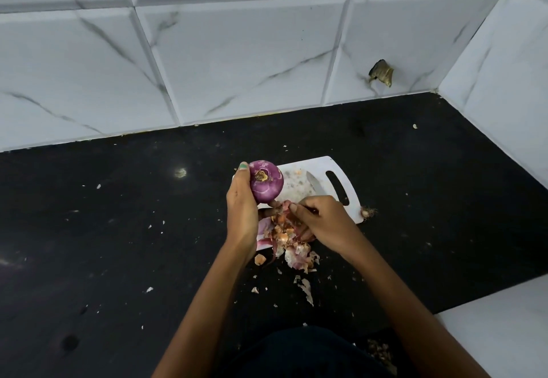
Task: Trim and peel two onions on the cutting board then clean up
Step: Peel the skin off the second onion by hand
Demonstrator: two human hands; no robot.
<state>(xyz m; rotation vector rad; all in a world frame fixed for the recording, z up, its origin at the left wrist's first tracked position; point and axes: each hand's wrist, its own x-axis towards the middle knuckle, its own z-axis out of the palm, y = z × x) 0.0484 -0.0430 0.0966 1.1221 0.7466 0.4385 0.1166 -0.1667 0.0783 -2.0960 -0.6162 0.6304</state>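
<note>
At frame centre my left hand grips one peeled purple onion above the white plastic cutting board. My right hand pinches one steel knife over a heap of papery skins.

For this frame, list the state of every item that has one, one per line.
Purple onion: peeled, root end untrimmed, held off the board.
Left hand: grips the onion.
Right hand: holds the steel knife and pinches loose skin.
White plastic cutting board: soiled.
Onion skins: piled, spilling onto the black counter.
</note>
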